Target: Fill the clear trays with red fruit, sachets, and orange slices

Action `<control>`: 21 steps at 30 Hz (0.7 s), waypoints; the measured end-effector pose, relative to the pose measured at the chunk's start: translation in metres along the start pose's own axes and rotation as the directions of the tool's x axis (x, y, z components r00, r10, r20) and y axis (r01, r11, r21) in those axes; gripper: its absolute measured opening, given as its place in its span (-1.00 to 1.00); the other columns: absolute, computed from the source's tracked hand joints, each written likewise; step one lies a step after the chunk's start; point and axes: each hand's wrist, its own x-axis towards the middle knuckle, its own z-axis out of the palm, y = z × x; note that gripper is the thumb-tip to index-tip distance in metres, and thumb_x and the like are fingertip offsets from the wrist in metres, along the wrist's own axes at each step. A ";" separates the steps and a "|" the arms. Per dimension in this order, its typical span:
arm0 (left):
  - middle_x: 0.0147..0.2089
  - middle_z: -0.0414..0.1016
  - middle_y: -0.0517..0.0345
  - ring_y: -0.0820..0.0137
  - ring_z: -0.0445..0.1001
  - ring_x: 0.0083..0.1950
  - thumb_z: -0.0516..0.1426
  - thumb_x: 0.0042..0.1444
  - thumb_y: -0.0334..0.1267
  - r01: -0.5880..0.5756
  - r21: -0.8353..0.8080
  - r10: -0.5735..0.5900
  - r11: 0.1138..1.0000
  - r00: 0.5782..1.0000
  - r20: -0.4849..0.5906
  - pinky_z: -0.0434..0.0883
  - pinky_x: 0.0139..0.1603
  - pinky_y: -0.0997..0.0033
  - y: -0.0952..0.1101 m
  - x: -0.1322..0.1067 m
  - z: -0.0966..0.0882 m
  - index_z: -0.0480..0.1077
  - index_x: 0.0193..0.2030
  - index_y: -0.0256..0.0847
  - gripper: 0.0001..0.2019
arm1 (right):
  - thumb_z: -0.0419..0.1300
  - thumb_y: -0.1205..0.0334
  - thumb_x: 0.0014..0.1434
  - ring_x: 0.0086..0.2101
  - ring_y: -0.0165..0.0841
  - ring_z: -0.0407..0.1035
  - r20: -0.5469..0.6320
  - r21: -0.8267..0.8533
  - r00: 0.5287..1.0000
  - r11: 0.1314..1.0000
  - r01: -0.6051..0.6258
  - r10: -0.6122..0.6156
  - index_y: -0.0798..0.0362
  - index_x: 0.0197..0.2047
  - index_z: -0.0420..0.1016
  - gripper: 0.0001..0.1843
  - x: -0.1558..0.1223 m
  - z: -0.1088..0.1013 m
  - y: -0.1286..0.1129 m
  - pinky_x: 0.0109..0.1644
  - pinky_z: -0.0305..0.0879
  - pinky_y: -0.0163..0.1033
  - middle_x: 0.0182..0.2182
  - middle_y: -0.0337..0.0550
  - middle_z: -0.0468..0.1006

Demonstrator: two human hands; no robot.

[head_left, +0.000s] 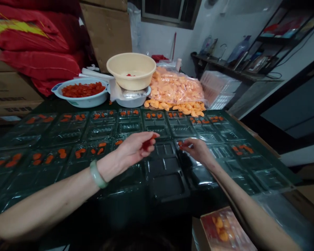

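My left hand [136, 148], a pale green bangle at its wrist, is over the middle of the table with its fingers curled. A small orange-red piece [154, 136] shows between its thumb and fingertips. My right hand [197, 150] pinches another orange-red piece [180, 143] at the far end of a clear plastic tray [199, 170]. Between the hands lies a compartment tray [169, 184] with no pieces visible in it. Other clear trays [102, 130] stand in two rows, many with several orange-red pieces in their far compartments.
A white-blue basin [81, 101] heaped with orange-red pieces stands at the back left. Beside it are a cream basin [131, 75] and a clear bag [176, 87] of pale orange curved pieces, some spilled in front. An open carton [225, 228] sits at the lower right.
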 end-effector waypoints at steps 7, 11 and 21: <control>-0.50 0.34 0.10 0.58 0.29 -0.60 0.08 0.07 -0.50 -0.106 -0.022 0.101 0.994 0.980 -0.174 0.09 -0.74 0.69 0.015 -0.022 -0.038 0.41 -0.37 -0.40 -0.91 | 0.09 0.19 0.08 -0.46 -0.30 0.39 -0.079 0.017 0.996 0.999 -0.038 0.039 0.09 -0.30 0.56 -0.76 -0.008 -0.012 0.011 -0.39 0.22 -0.28 -0.46 -0.11 0.57; -0.56 0.30 0.17 0.61 0.21 -0.66 0.16 0.02 -0.45 -0.091 -0.034 0.085 0.995 0.985 -0.152 0.00 -0.77 0.70 0.006 -0.026 -0.048 0.31 -0.48 -0.32 -0.89 | 0.15 0.17 0.05 -0.52 -0.37 0.36 -0.002 0.198 0.997 0.977 0.075 -0.076 0.09 -0.30 0.54 -0.79 -0.007 0.010 -0.022 -0.44 0.21 -0.31 -0.51 -0.16 0.54; -0.62 0.29 0.26 0.64 0.14 -0.71 0.18 0.00 -0.34 -0.058 0.459 0.167 0.887 0.965 -0.201 -0.07 -0.74 0.61 -0.028 0.001 -0.028 0.38 -0.48 -0.29 -0.91 | 0.19 0.24 0.00 -0.57 -0.40 0.30 0.100 0.270 0.990 0.961 0.067 -0.097 0.21 -0.02 0.40 -0.55 0.017 0.046 -0.083 -0.43 0.21 -0.31 -0.55 -0.22 0.48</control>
